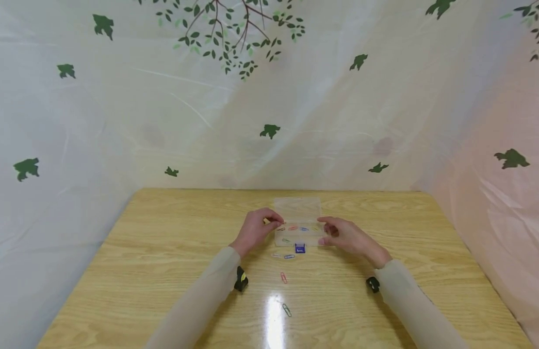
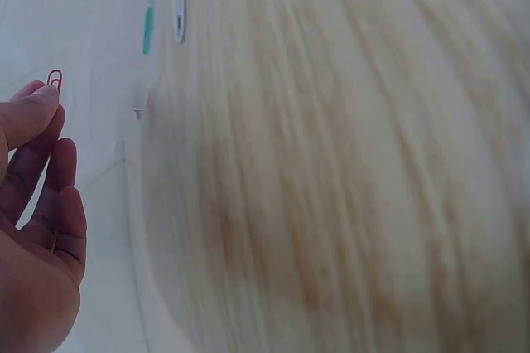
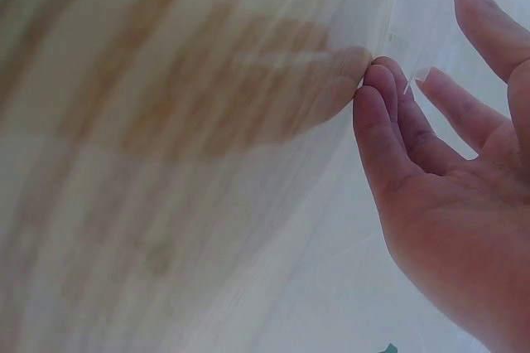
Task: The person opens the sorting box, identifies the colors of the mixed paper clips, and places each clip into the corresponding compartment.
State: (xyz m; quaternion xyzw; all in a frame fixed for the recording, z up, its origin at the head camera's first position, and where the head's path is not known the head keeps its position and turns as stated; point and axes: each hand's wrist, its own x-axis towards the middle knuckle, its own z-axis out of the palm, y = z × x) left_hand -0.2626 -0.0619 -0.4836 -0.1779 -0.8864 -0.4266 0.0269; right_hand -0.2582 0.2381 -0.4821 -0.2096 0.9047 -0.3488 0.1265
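A clear plastic box (image 1: 310, 240) lies on the table with its clear lid (image 1: 297, 208) raised at the back. Inside are several coloured paper clips, among them a blue one (image 1: 304, 229) and a green one (image 1: 285, 240). At the box's left end, my left hand (image 1: 255, 229) pinches a red paper clip (image 2: 55, 79) between thumb and fingertips. My right hand (image 1: 349, 237) is at the box's right end, thumb near the front and a finger by the back corner. In the right wrist view its fingers (image 3: 379, 113) look fairly straight, some against the table.
A blue tab (image 1: 300, 248) sits at the box's front edge. Before it lie a white paper clip (image 1: 275, 255) and a blue paper clip (image 1: 288, 257). Closer to me are a red paper clip (image 1: 284, 277) and a green paper clip (image 1: 286, 310). A pale curtain (image 1: 208, 145) hangs behind the table.
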